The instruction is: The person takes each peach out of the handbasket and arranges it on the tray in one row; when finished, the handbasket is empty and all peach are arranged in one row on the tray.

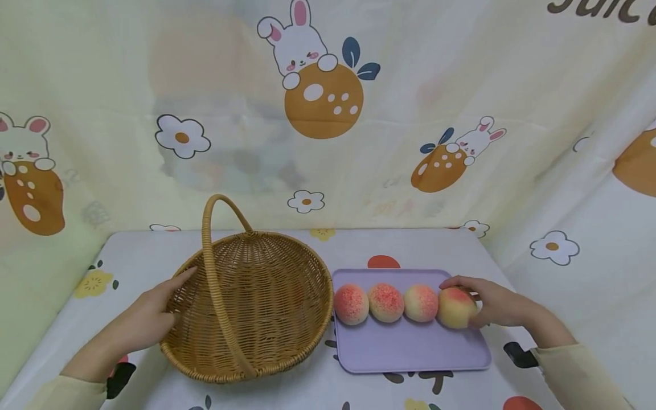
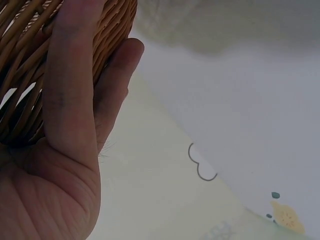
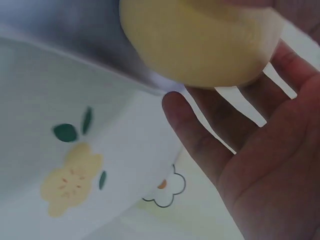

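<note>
A brown wicker basket [image 1: 277, 307] with an arched handle stands on the left, its opening tilted toward the head camera. My left hand [image 1: 151, 313] grips its left rim; the left wrist view has the fingers [image 2: 70, 90] lying against the weave [image 2: 112, 35]. To the right, a row of peaches runs along a lilac tray [image 1: 410, 350]. My right hand [image 1: 494, 304] holds the rightmost peach [image 1: 455, 310], thumb and fingers round its right side. In the right wrist view the yellow underside of this peach [image 3: 200, 45] shows between the fingers.
Three more peaches, the left [image 1: 351, 304], middle [image 1: 386, 303] and right one [image 1: 421, 303], sit close together beside the held one. The basket's right rim comes near the tray's left edge. A printed cloth [image 1: 230, 85] hangs behind the table [image 1: 287, 393].
</note>
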A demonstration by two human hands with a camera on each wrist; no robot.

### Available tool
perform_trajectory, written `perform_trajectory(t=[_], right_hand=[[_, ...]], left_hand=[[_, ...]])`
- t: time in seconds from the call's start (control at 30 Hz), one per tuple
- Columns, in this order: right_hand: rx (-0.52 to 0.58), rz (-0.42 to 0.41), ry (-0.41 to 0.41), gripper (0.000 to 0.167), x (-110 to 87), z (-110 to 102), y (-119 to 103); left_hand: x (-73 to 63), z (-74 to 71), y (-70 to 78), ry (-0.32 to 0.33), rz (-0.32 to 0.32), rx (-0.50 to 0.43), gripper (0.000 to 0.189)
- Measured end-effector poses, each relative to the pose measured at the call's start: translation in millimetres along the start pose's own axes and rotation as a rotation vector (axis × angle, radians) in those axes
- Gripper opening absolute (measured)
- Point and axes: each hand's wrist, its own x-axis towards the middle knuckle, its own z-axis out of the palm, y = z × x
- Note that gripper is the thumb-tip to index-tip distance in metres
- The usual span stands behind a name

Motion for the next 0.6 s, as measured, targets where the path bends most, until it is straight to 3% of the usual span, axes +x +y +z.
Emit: perform_trajectory(t=[0.23, 0.6], right_hand=[[-0.025, 0.051, 0.043, 0.085, -3.3, 1.7, -4.8], [-0.088, 0.133, 0.073, 0.077, 3.5, 6.1, -12.1]], left_hand=[[0.5, 0.0, 0.5, -0.003, 0.002, 0.007, 0.084], [1.2, -0.3, -0.5, -0.015, -0.012, 0.018, 0.084]])
